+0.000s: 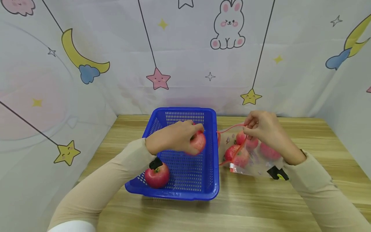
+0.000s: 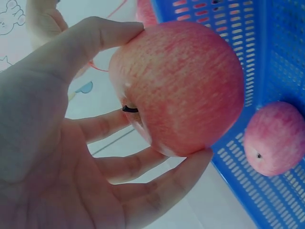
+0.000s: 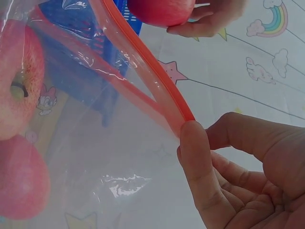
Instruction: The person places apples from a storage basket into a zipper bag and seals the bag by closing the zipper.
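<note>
A red apple is gripped between the thumb and fingers of my left hand, above the blue plastic basket. Its dark stem faces the palm in the left wrist view. Another apple lies in the basket's near left corner, below my left wrist. My right hand pinches the red zip edge of a clear zip bag, whose mouth gapes toward the basket. Inside the bag are several apples, seen through the plastic.
The basket and bag stand side by side on a wood-grain table. A white cloth printed with stars, moons and a rabbit hangs behind the table and along its sides. A slider sits at the near end of the bag's zip.
</note>
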Available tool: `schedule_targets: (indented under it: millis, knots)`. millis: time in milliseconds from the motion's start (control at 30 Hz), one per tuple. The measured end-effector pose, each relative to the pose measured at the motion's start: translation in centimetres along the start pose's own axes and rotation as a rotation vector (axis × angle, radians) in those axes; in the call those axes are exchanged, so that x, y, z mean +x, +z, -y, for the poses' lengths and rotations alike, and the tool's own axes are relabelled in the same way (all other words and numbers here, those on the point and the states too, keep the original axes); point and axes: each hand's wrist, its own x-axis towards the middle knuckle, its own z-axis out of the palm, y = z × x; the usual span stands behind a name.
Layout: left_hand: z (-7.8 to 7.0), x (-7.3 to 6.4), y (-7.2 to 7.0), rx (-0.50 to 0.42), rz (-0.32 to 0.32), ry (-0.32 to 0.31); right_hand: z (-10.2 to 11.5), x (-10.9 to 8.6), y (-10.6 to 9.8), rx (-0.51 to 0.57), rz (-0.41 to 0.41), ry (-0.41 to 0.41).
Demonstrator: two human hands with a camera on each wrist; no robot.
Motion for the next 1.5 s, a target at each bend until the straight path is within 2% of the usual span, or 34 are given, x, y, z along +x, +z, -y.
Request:
schedule_targets:
  millis: [367,767,1000,1333,1500]
  knots:
    - [-1.9,1.8,-0.5,-0.01,-0.024,0.045,0.0,0.1,-0.1,0.01,0.003,0.007]
    - [-3.1,3.1,0.3,0.025,-0.033,0.077,-0.1,0.2,-0.3,0.037,0.004,0.023]
    - [-3.8,3.7,0.7,0.018,-0.1,0.067,-0.1,0.1,-0.3,0.049,0.005,0.027]
    - [-4.8,4.7,1.8,-0.06,-0.206,0.066,-0.1,0.0,-0.4,0.061,0.003,0.025]
    - [-5.5,5.4,2.6,-0.089,-0.265,0.036,-0.1,-0.1,-0.5,0.071,-0.002,0.021]
